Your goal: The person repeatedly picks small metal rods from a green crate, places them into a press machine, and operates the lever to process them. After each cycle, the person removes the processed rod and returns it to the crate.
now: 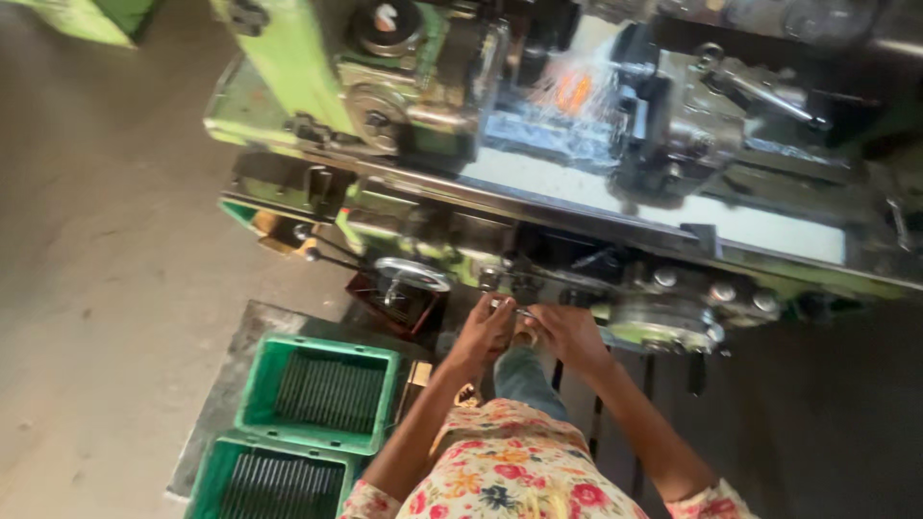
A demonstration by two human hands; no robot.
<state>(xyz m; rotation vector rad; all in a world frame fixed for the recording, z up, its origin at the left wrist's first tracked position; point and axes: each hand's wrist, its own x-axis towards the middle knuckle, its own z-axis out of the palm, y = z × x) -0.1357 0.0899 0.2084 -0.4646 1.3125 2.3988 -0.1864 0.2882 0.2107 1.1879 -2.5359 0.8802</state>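
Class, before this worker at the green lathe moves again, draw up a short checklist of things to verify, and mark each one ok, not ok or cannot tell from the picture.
1. Both hands away from the cutting zone, where coolant sprays: ok; left hand and right hand are low at the machine's front.
2. Small metal piece between the hands firmly held: cannot tell, blurred.
3. Handwheel free of the hands: ok.
4. Green crates of rods within reach at the left: ok.
5. Floral sleeves away from moving parts: ok.
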